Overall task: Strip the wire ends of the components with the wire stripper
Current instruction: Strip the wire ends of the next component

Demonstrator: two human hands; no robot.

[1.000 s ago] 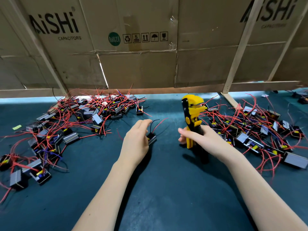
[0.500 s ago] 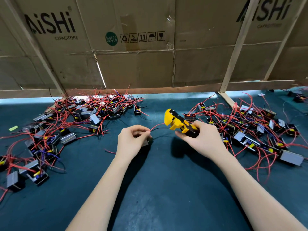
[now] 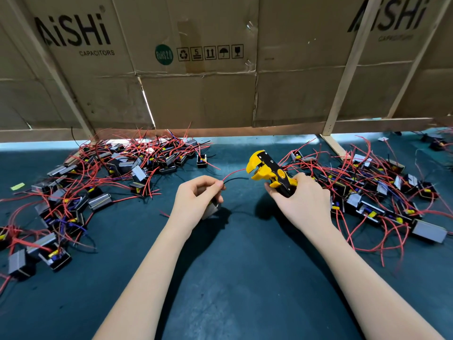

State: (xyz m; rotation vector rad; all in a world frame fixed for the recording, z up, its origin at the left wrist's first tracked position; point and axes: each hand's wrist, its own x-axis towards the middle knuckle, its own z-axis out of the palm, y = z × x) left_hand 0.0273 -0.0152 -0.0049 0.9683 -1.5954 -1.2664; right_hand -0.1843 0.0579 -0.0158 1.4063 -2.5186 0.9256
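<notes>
Since 0.5 s ago, wire stripper [image 3: 269, 173] has tilted up, its open mouth now level with the black wire [image 3: 235, 179] and red wire [image 3: 234, 172]. Right hand [image 3: 302, 201] grips its handles. Left hand [image 3: 196, 200] pinches both wires and holds the component [image 3: 212, 208] above the bench [image 3: 245, 278]. Component piles lie left [image 3: 103, 177] and right [image 3: 377, 192].

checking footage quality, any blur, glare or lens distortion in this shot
Head view: sharp around the wire stripper and both hands; wide-angle bending bows the wooden struts; a bright, washed-out strip glows under the cardboard wall; soft shadows lie on the table beneath the arms.
</notes>
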